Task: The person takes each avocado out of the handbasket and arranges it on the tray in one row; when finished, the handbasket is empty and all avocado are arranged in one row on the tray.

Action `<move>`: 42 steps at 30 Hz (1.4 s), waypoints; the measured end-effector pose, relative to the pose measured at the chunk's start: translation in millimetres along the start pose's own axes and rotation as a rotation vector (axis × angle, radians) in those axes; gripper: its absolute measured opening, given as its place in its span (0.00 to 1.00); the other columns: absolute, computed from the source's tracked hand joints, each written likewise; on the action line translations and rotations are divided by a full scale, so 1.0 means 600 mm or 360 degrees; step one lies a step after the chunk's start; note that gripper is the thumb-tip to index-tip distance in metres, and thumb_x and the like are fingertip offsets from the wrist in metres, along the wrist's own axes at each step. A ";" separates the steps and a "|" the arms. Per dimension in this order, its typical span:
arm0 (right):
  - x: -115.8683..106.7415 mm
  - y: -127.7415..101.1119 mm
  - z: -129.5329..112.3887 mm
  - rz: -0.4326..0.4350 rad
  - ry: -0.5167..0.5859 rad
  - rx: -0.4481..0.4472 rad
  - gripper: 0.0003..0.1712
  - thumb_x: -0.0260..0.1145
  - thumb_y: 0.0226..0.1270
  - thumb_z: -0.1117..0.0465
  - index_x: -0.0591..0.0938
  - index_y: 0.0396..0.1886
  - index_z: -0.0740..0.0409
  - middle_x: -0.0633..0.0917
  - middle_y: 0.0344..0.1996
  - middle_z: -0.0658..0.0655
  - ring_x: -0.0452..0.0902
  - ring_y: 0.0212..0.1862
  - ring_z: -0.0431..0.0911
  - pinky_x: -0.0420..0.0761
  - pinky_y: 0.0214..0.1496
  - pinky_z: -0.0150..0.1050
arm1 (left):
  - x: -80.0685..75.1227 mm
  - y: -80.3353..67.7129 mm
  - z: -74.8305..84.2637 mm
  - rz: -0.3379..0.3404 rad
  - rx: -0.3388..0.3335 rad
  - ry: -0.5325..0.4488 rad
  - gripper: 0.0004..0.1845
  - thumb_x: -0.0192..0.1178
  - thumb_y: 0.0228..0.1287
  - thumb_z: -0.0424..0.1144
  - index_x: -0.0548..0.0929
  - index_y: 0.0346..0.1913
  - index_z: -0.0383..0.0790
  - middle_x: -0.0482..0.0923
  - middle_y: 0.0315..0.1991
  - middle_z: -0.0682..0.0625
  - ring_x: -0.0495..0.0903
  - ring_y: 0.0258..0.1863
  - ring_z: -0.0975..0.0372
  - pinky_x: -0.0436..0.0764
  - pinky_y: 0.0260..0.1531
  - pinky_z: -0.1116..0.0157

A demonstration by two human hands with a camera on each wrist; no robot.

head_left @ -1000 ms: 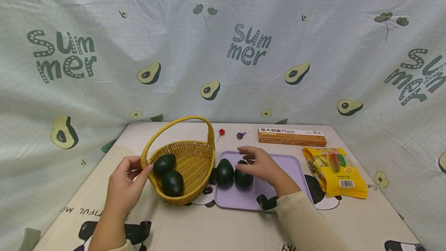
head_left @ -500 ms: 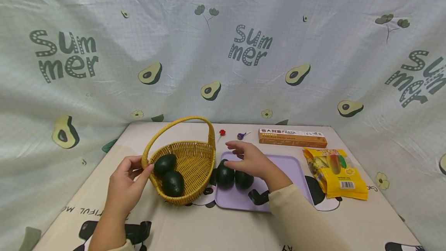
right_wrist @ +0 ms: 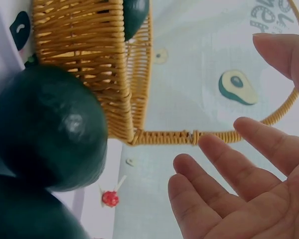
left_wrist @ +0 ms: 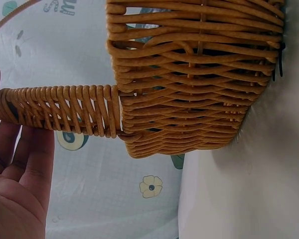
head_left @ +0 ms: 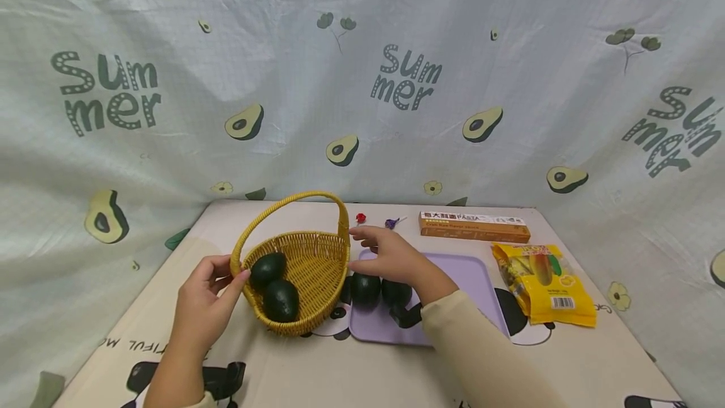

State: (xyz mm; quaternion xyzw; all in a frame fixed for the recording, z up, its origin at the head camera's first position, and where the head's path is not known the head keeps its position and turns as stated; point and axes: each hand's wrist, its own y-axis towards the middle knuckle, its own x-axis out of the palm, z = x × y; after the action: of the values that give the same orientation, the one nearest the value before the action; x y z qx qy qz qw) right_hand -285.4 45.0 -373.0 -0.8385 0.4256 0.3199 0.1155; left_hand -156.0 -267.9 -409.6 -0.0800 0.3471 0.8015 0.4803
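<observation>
A yellow wicker basket [head_left: 317,263] [left_wrist: 189,89] holds two dark green avocados [head_left: 267,267] [head_left: 280,300]. My left hand [head_left: 206,298] [left_wrist: 15,184] holds the foot of its handle [head_left: 235,263] [left_wrist: 65,112] between thumb and fingers. Two more avocados [head_left: 365,289] [head_left: 396,293] lie at the left end of a purple tray [head_left: 464,282]. My right hand [head_left: 374,247] hovers over them with fingers spread, holding nothing, close to the basket's right rim. In the right wrist view the open fingers [right_wrist: 229,164] face the nearer avocado [right_wrist: 50,127] and the basket [right_wrist: 84,64].
Behind the tray lie a long orange pasta box [head_left: 474,224], a red lollipop [head_left: 360,218] and a purple lollipop [head_left: 391,223]. A yellow snack bag [head_left: 544,282] sits right of the tray. A printed cloth backdrop [head_left: 396,80] hangs around the table.
My right hand has moved left from over the right avocado on the tray to over the left one, nearer the basket. The left hand and basket have stayed put.
</observation>
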 end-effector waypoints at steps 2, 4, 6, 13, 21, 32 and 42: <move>0.003 0.004 -0.004 -0.0022 0.0000 -0.0012 0.41 0.75 0.64 0.50 0.73 0.73 0.56 0.77 0.69 0.60 0.74 0.69 0.56 0.72 0.75 0.54 | 0.000 -0.001 -0.001 0.0001 0.0004 -0.0008 0.16 0.68 0.69 0.36 0.78 0.54 0.35 0.81 0.48 0.42 0.83 0.50 0.54 0.77 0.46 0.87; 0.006 0.008 -0.009 -0.0040 -0.0007 -0.0023 0.41 0.75 0.64 0.49 0.73 0.73 0.57 0.77 0.70 0.61 0.74 0.69 0.56 0.73 0.74 0.54 | 0.000 -0.002 -0.002 0.0002 0.0010 -0.0018 0.16 0.68 0.68 0.35 0.78 0.54 0.35 0.81 0.48 0.41 0.83 0.50 0.56 0.77 0.46 0.87; 0.008 0.013 -0.013 -0.0057 -0.0029 -0.0033 0.41 0.75 0.64 0.49 0.72 0.73 0.58 0.77 0.69 0.61 0.74 0.69 0.56 0.73 0.74 0.54 | 0.000 -0.002 -0.002 0.0001 0.0021 -0.0020 0.16 0.68 0.68 0.34 0.78 0.54 0.35 0.81 0.49 0.41 0.83 0.50 0.57 0.77 0.47 0.87; 0.020 0.031 -0.030 -0.0105 -0.0068 -0.0027 0.41 0.74 0.64 0.48 0.72 0.74 0.54 0.78 0.68 0.56 0.74 0.70 0.56 0.76 0.72 0.53 | -0.001 -0.001 -0.002 -0.0004 0.0042 -0.0011 0.17 0.69 0.67 0.33 0.78 0.55 0.35 0.82 0.50 0.43 0.82 0.50 0.65 0.77 0.48 0.86; 0.035 0.052 -0.045 -0.0171 -0.0077 -0.0036 0.40 0.75 0.63 0.48 0.73 0.73 0.50 0.78 0.68 0.54 0.76 0.68 0.55 0.82 0.65 0.47 | -0.003 0.000 0.000 -0.0013 0.0035 -0.0008 0.17 0.69 0.67 0.33 0.78 0.55 0.34 0.81 0.50 0.42 0.83 0.50 0.59 0.77 0.48 0.86; 0.052 0.077 -0.061 -0.0293 -0.0077 -0.0079 0.43 0.75 0.63 0.48 0.71 0.75 0.56 0.78 0.68 0.59 0.79 0.66 0.56 0.83 0.64 0.45 | -0.004 0.000 -0.003 -0.0016 0.0050 -0.0006 0.18 0.69 0.66 0.32 0.78 0.56 0.35 0.82 0.50 0.44 0.76 0.48 0.80 0.76 0.48 0.87; 0.075 0.096 -0.070 -0.0373 -0.0108 -0.0031 0.40 0.76 0.62 0.46 0.75 0.71 0.51 0.81 0.65 0.57 0.80 0.64 0.53 0.84 0.61 0.40 | -0.006 0.000 0.003 -0.0027 0.0056 -0.0015 0.18 0.69 0.66 0.30 0.78 0.56 0.34 0.82 0.51 0.42 0.76 0.47 0.80 0.77 0.48 0.86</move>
State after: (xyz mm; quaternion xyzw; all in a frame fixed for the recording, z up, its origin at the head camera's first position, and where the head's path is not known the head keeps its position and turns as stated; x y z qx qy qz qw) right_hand -293.1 -38.4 -364.9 -0.8723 0.3174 0.3364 0.1584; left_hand -153.5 -269.2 -406.8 -0.0708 0.3581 0.7916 0.4901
